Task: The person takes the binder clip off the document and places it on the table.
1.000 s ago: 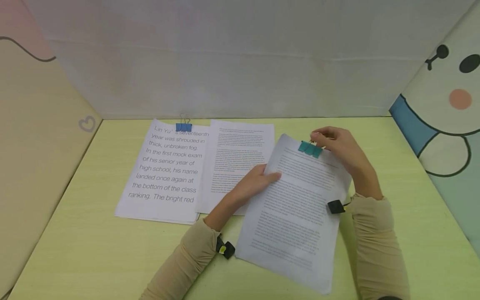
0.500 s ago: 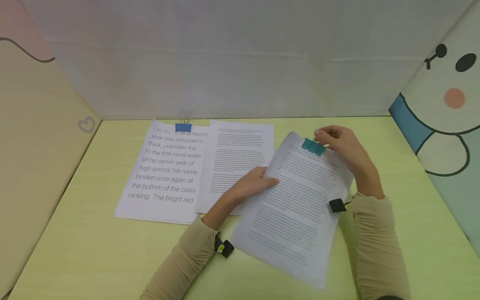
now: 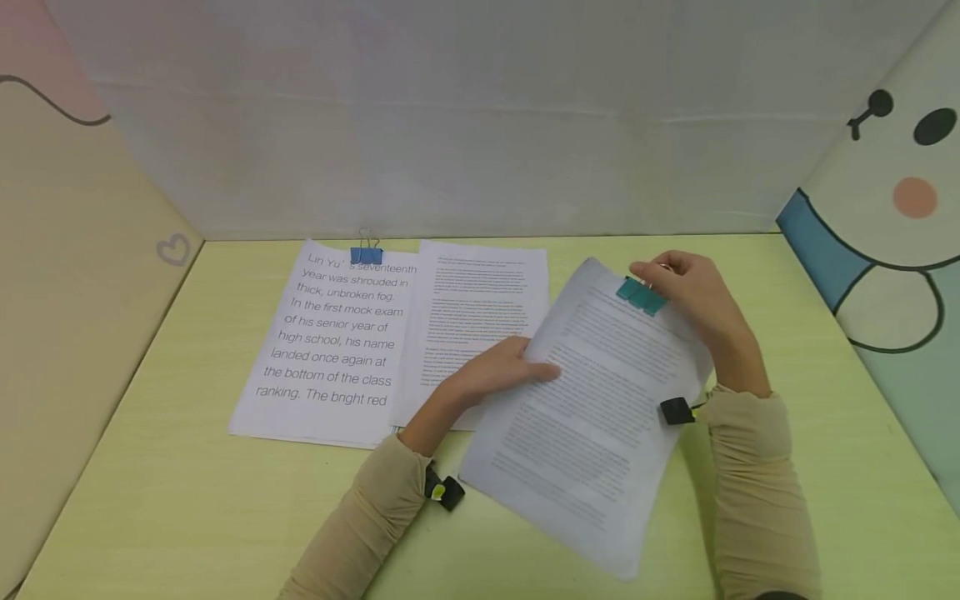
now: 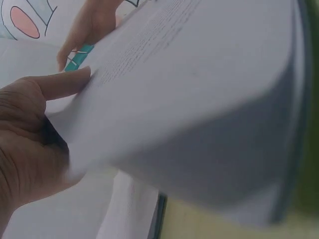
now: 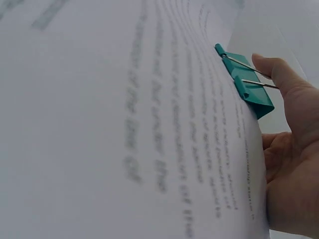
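Note:
A printed stack of paper (image 3: 577, 417) is held tilted over the right half of the table. My left hand (image 3: 498, 371) grips its left edge, thumb on the printed face and fingers hidden behind. A teal binder clip (image 3: 642, 296) sits on the top edge of the stack. My right hand (image 3: 693, 296) pinches the clip's wire handles, which show between thumb and clip in the right wrist view. In the left wrist view the sheets (image 4: 199, 89) bow away from my left thumb.
On the left lies a large-print stack (image 3: 322, 350) with a blue binder clip (image 3: 366, 255) at its top. Beside it, partly overlapping, is a small-print stack (image 3: 480, 308). A pale wall (image 3: 480, 125) stands behind the yellow-green table (image 3: 135, 483).
The teal clip and my right hand have shifted a little to the right. The held stack has tilted further, its lower end swinging left, while my left hand keeps its grip.

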A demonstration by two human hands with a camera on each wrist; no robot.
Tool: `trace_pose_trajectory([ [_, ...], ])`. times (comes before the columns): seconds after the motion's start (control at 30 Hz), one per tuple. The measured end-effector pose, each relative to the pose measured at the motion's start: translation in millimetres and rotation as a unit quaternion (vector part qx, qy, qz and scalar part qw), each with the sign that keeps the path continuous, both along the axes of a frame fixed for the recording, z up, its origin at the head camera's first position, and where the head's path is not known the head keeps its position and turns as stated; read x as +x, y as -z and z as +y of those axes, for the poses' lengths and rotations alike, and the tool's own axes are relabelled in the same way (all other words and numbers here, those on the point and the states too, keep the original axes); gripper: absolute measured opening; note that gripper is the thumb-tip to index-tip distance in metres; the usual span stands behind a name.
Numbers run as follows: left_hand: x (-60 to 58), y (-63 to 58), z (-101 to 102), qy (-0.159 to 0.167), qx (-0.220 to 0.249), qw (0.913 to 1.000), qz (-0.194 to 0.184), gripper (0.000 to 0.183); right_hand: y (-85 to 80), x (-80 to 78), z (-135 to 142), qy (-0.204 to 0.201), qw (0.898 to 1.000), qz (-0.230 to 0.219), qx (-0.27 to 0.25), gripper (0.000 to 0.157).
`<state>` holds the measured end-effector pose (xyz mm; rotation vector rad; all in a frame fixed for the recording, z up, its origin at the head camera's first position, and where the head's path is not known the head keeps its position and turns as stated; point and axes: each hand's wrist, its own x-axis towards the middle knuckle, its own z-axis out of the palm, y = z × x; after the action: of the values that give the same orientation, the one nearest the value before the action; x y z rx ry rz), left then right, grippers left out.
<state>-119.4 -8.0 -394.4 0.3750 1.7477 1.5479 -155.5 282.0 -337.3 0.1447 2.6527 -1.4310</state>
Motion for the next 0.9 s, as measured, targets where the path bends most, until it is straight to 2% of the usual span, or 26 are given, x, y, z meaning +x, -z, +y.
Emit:
trace_pose_trajectory([
  [0.1,-2.3,0.5,-3.1,0.028,-0.005,0.9995,0.011,0.03,0.6,-0.3,0.2,0.009,1.0,0.006,0.002,0.043],
  [0.23,-3.0,-0.9,-4.5,0.035,-0.011,0.9989,0.028,0.029,0.5,-0.5,0.7,0.002,1.0,0.003,0.015,0.048],
  [0.33,-3.3,-1.6,-4.6,0.027,-0.021,0.9988,0.034,0.029,-0.3,-0.7,4.4,-0.036,0.999,0.001,0.021,0.056],
  [0.47,-5.2,0.9,-5.7,0.011,-0.031,0.9988,0.036,0.029,-0.7,0.6,16.6,-0.098,0.995,-0.003,0.006,0.057],
  [0.57,-6.6,3.0,-7.7,0.003,-0.029,0.999,0.033,0.029,0.5,2.5,26.2,-0.113,0.993,-0.004,-0.015,0.055],
  [0.67,-6.9,3.3,-9.5,0.002,-0.02,0.9994,0.028,0.029,2.8,2.9,29.9,-0.094,0.994,0.004,-0.052,0.051],
  [0.8,-6.9,2.7,-9.9,0.004,-0.014,0.9997,0.021,0.029,4.7,1.8,25.4,-0.034,0.994,0.015,-0.098,0.034],
  [0.9,-6.8,1.7,-10.1,0.01,-0.016,0.9997,0.016,0.028,4.7,2.0,20.5,-0.007,0.994,0.024,-0.109,0.023],
])
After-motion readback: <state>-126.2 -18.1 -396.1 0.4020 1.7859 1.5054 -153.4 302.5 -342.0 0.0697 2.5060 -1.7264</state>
